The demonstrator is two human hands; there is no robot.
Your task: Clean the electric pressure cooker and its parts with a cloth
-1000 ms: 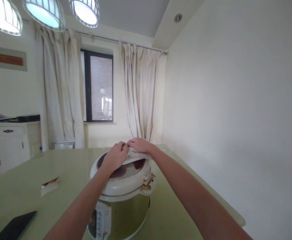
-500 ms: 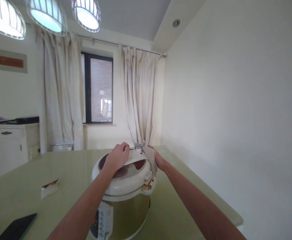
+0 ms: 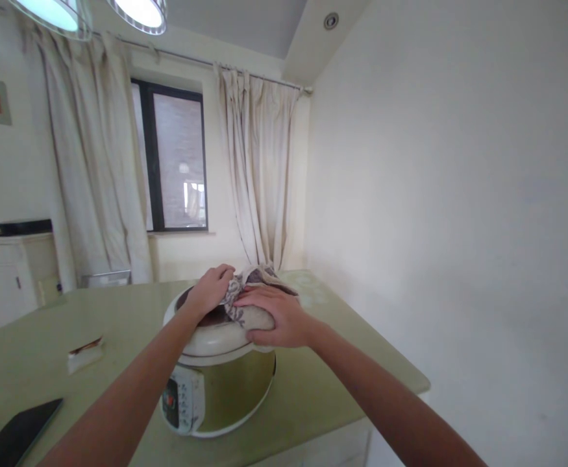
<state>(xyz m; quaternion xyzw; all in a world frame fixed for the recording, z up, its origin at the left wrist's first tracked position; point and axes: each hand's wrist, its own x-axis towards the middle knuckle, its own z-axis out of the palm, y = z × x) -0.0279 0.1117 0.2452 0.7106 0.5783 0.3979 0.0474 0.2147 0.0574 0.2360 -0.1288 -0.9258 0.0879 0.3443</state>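
Observation:
A pressure cooker (image 3: 225,389) with an olive-green body and a cream lid (image 3: 206,337) stands on the pale green table (image 3: 313,383). My left hand (image 3: 209,291) grips the handle on top of the lid, fingers curled over it. My right hand (image 3: 278,316) lies on the lid's right side, pressing a patterned cloth (image 3: 245,292) against it with fingers wrapped round the cloth. The cloth bunches up between both hands.
A small folded packet (image 3: 85,353) lies on the table to the left, and a dark flat tablet (image 3: 18,436) sits at the near left edge. The table's right edge (image 3: 410,383) is close to the white wall. A white cabinet (image 3: 1,272) stands at the far left.
My right hand has come round from the lid's far right edge to the near right side, dragging the cloth across the lid. The left hand stays on the handle. The view has shifted right.

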